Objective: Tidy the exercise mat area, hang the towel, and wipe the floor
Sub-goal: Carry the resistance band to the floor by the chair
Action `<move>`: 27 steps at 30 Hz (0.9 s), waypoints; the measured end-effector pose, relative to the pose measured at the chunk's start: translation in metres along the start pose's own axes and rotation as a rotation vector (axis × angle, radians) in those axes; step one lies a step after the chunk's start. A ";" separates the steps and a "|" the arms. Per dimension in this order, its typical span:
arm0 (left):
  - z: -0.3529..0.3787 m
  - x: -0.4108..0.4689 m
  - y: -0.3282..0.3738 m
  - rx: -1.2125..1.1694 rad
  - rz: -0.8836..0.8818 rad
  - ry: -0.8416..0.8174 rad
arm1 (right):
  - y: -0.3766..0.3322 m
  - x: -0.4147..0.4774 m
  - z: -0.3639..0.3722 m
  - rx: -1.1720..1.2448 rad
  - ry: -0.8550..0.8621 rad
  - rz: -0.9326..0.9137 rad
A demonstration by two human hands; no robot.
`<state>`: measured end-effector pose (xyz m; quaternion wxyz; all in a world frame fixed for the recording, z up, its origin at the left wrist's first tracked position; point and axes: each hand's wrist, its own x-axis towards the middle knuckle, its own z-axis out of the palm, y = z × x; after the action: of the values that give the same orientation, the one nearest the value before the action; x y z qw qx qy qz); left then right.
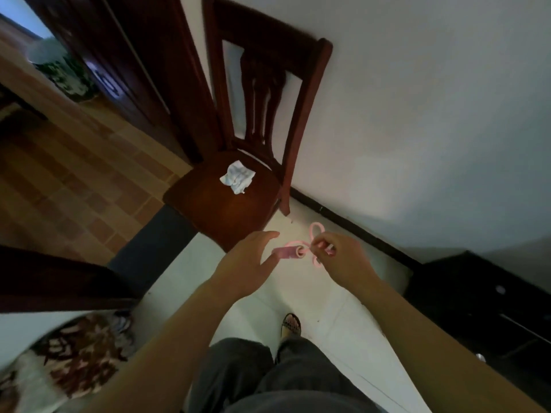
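Bare forearms (167, 338), grey trousers (268, 383), patterned sandal (290, 323)

Chair (307, 93) parked on the white floor (328, 296)
Crumpled white cloth (238, 176) sits near the seat's (208, 204) back edge; a dark mat (149, 248) lies on the floor by the chair's front corner.

My right fingers (321, 242) cover where the pink looped cord (311, 231) bunches; my left hand (244, 263) hides the left end of the pink foam handle (286, 252). Brown floral rug (74, 362) blurred, cut off bottom-left.
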<state>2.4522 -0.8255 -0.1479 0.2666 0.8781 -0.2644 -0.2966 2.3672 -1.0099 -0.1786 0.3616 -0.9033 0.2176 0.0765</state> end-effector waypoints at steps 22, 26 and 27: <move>0.039 0.282 0.017 0.534 0.611 -0.719 | 0.095 0.060 0.043 0.335 0.463 0.876; 0.082 0.297 -0.009 0.530 0.617 -0.773 | 0.124 0.070 0.092 0.401 0.461 0.921; 0.095 0.301 -0.017 0.537 0.617 -0.792 | 0.133 0.073 0.106 0.425 0.461 0.931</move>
<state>2.6002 -1.0300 -0.3378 -0.0114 0.6188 -0.6546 -0.4340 2.3752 -1.0474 -0.3596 0.4071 -0.6126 0.6773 -0.0168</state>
